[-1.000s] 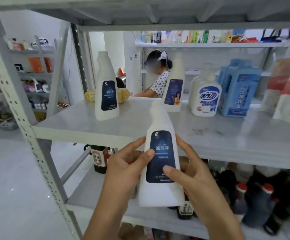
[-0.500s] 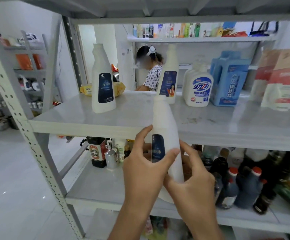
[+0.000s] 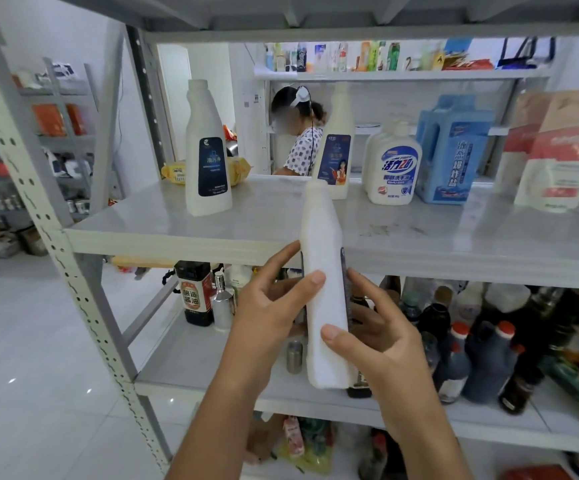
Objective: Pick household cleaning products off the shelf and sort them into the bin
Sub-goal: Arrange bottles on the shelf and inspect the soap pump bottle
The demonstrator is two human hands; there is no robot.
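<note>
White bottle (image 3: 322, 258) upright in the grip of left hand (image 3: 267, 306) and right hand (image 3: 381, 337), just before shelf edge (image 3: 177, 242)

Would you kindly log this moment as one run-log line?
left hand: holds white bottle | right hand: holds white bottle | bottle: roughly upright, narrow side to camera, before shelf | bin: not in view
</note>
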